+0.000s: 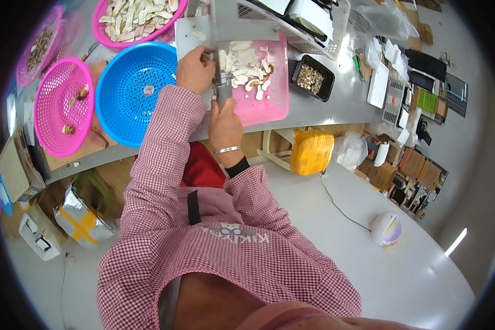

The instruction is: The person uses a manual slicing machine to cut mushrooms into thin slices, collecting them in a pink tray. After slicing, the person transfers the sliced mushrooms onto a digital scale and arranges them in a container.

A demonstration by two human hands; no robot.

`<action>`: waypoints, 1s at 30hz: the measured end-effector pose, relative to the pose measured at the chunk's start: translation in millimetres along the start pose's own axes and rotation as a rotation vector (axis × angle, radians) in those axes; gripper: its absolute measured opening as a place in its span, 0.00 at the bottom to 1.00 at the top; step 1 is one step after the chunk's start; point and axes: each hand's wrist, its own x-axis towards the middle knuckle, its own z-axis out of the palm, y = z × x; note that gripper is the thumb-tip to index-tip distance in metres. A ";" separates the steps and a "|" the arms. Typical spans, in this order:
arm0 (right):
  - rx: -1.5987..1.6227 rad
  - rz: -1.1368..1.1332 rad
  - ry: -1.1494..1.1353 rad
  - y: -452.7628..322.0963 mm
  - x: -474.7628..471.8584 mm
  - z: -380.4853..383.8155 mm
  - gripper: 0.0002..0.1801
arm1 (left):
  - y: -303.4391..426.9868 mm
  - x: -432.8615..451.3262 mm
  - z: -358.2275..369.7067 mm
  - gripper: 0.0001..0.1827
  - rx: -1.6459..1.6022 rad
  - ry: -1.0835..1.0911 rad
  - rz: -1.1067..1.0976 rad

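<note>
My left hand has curled fingers at the near edge of a metal slicer; what they hold is hidden. My right hand, with a bracelet at the wrist, points its fingers at the slicer's lower end; a small pale piece shows by its fingertips, but whether it is gripped cannot be told. Pale mushroom-like slices lie in a pink rectangular basket to the right of the slicer. A blue round basket with a few bits stands left of my left hand.
A pink basket with several brown pieces, a slice-filled pink basket and a knife are at left. Right of the slicer stands a black tray of small bits. A yellow-wrapped stool seat is below the metal table.
</note>
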 end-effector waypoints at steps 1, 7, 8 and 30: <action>0.003 -0.001 0.003 -0.6 -0.3 -0.5 0.17 | 1.4 -0.2 -1.0 0.12 -0.004 -0.011 -0.007; 0.077 -0.064 0.053 3.4 -2.3 0.6 0.16 | 16.0 0.7 -4.9 0.12 0.187 -0.006 -0.120; 0.085 -0.070 0.062 3.7 -2.6 0.9 0.16 | 19.4 1.7 -6.4 0.15 0.187 -0.018 -0.159; 0.172 -0.264 -0.088 68.5 -6.1 39.6 0.16 | 88.3 -48.1 -7.8 0.15 -0.308 0.069 0.293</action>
